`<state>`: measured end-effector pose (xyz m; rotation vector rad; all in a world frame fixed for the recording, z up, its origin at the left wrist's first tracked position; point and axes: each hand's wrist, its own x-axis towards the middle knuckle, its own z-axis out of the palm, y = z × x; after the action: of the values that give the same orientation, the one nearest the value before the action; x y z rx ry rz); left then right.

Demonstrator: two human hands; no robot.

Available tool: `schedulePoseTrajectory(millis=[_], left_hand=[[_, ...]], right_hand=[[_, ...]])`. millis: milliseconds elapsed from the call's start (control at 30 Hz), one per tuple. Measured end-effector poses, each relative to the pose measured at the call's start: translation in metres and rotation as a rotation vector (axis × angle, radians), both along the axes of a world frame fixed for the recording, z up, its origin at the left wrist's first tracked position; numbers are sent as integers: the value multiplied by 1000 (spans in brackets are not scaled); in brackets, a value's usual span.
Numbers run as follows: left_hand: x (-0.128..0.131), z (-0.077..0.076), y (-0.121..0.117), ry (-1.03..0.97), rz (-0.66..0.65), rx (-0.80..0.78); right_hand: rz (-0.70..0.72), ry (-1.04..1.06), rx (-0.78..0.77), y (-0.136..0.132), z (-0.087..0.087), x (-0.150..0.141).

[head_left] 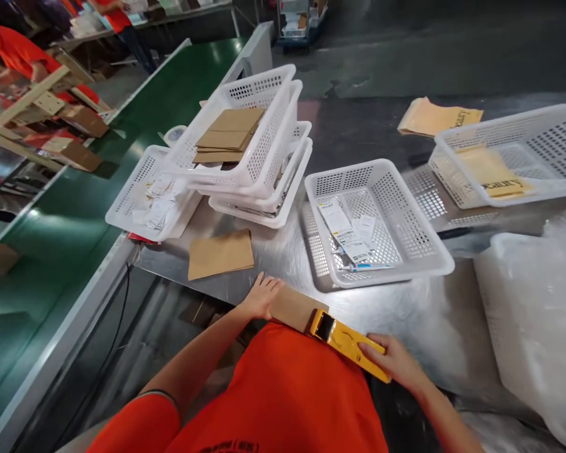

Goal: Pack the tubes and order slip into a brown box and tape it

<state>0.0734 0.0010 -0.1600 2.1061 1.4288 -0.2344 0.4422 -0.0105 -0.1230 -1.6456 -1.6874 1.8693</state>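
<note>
Two hands work at the desk's (405,314) near edge: the right hand (393,363) grips a yellow tape dispenser (346,343) set against a small cardboard box (295,308), which the left hand (263,296) steadies with spread fingers. White baskets (382,220) sit just beyond.

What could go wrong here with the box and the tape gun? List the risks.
1. The box sits at the very edge of the metal table, against the person's body; a push could tip it off.
2. The left hand rests beside the box, in line with the yellow tape gun held by the right hand; its cutter might catch the fingers.
3. The tilted basket stack could slide.
</note>
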Motion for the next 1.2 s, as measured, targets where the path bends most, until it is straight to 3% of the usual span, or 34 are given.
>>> schedulePoseTrajectory(millis=[233, 400, 500, 600, 733, 967, 1100, 1200], left_hand=[[3, 5, 0, 62, 17, -10], [14, 11, -1, 211, -31, 6], [49, 10, -4, 278, -96, 29], [100, 8, -9, 168, -166, -23], [141, 7, -12, 146, -132, -36], [136, 6, -6, 179, -157, -54], [134, 3, -6, 163, -227, -42], [131, 11, -4, 90, -245, -41]], right_hand=[[-7, -52, -29, 1, -12, 36], [39, -85, 55, 2, -30, 32], [52, -51, 55, 4, -37, 29], [50, -6, 49, 5, -40, 30], [24, 42, 49, 5, -41, 29], [-140, 95, 34, -31, -40, 65], [-300, 36, 26, -63, -26, 84], [-369, -15, 26, -75, -12, 79]])
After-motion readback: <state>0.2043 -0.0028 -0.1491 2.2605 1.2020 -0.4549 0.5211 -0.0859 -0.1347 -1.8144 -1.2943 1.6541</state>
